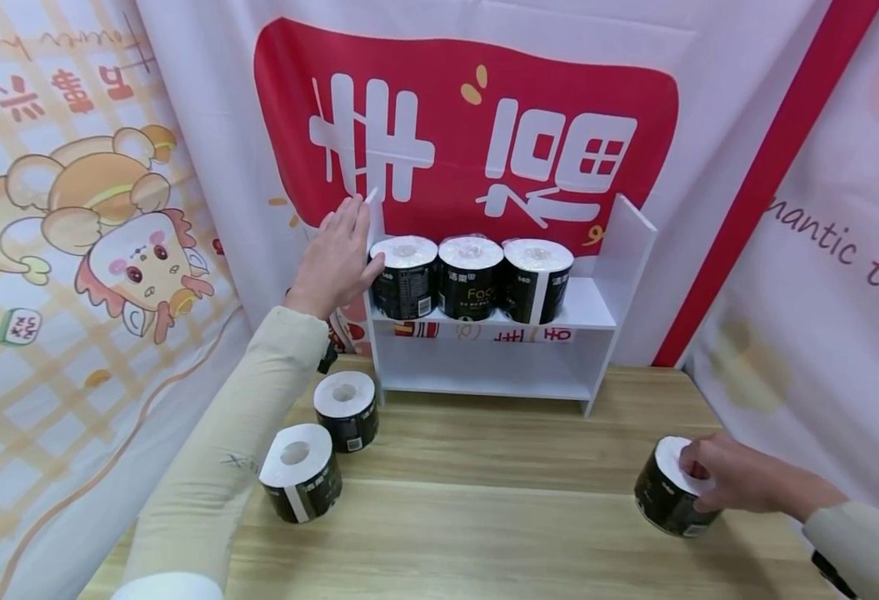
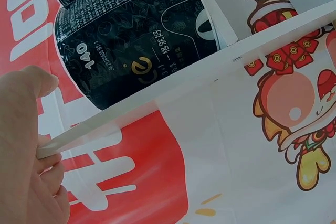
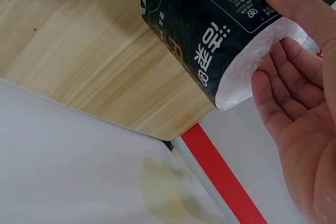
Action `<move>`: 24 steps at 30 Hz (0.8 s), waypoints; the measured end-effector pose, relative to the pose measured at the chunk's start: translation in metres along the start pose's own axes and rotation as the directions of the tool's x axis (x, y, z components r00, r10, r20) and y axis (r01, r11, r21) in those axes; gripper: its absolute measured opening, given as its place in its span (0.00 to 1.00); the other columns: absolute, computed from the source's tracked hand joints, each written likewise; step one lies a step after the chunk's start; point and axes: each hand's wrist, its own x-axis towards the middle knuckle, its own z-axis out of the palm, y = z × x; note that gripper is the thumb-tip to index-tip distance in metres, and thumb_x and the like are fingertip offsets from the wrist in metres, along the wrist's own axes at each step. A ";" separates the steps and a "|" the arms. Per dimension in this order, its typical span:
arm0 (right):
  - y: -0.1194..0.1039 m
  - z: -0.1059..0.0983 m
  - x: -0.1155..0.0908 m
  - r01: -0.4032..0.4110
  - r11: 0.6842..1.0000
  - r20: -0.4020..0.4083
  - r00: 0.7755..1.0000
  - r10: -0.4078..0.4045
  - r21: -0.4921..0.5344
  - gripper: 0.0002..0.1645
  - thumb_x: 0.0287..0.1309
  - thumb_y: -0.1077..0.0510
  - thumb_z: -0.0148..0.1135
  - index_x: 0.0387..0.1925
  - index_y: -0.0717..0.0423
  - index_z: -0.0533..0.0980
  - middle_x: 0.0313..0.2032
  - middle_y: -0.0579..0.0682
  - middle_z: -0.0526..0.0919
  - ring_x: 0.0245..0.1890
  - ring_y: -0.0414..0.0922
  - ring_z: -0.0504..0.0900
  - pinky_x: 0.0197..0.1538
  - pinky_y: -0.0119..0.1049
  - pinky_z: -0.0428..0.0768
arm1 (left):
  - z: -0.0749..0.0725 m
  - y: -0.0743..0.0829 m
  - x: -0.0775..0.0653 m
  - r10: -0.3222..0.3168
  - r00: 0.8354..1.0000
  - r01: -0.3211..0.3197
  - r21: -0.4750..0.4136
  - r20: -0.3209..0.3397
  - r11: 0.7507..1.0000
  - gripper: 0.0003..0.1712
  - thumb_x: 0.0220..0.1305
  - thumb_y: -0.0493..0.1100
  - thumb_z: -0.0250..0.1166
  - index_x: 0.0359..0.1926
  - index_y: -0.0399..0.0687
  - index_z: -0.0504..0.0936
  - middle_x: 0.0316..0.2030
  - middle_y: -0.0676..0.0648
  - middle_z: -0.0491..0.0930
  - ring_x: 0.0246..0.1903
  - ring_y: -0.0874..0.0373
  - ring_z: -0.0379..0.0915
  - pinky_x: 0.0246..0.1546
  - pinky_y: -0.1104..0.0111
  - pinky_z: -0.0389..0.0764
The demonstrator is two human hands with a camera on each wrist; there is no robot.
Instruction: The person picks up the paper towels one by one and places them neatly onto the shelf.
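At the upper edge of a small white shelf (image 1: 484, 367), my left hand (image 1: 337, 258) grips the left side panel (image 2: 105, 120), thumb on the inner side and fingers on the outer. Beside that thumb, a black-wrapped toilet paper roll (image 1: 405, 283) stands on the upper board, with two more rolls in line, one in the middle (image 1: 471, 283) and one on the right (image 1: 536, 287). On the right of the table, my right hand (image 1: 739, 475) pinches the wall of another toilet paper roll (image 3: 210, 30), fingertips in its core hole and thumb outside.
Two toilet paper rolls, one nearer (image 1: 300, 487) and one farther (image 1: 351, 421), stand on the wooden table (image 1: 484, 533) by my left forearm. Behind the shelf hangs a printed cloth (image 1: 454, 108); more cloth borders both sides.
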 end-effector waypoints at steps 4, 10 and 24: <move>0.002 -0.001 0.000 -0.011 1.000 -0.004 1.000 0.011 0.014 0.24 0.31 0.61 0.83 0.22 0.44 0.72 0.22 0.31 0.71 0.25 0.24 0.63 0.27 0.24 0.64 | -0.001 0.000 -0.001 -0.001 1.000 0.001 0.003 0.004 1.000 0.53 0.72 0.54 0.64 0.83 0.36 0.47 0.83 0.33 0.51 0.83 0.38 0.48 0.82 0.47 0.59; 0.007 -0.001 0.000 0.018 1.000 -0.040 0.999 -0.018 0.014 0.25 0.30 0.61 0.83 0.22 0.43 0.71 0.22 0.31 0.68 0.26 0.23 0.60 0.27 0.23 0.62 | -0.003 -0.001 -0.001 -0.001 1.000 0.001 -0.002 -0.003 1.000 0.53 0.72 0.54 0.64 0.84 0.37 0.46 0.83 0.35 0.50 0.83 0.39 0.48 0.82 0.48 0.59; 0.001 -0.018 0.011 -0.067 0.993 0.105 0.993 0.057 0.094 0.21 0.41 0.60 0.82 0.24 0.46 0.72 0.24 0.34 0.72 0.27 0.27 0.66 0.27 0.26 0.67 | -0.004 0.000 -0.001 -0.001 1.000 0.001 -0.009 0.012 1.000 0.53 0.72 0.54 0.64 0.84 0.36 0.46 0.83 0.34 0.50 0.83 0.39 0.48 0.82 0.48 0.59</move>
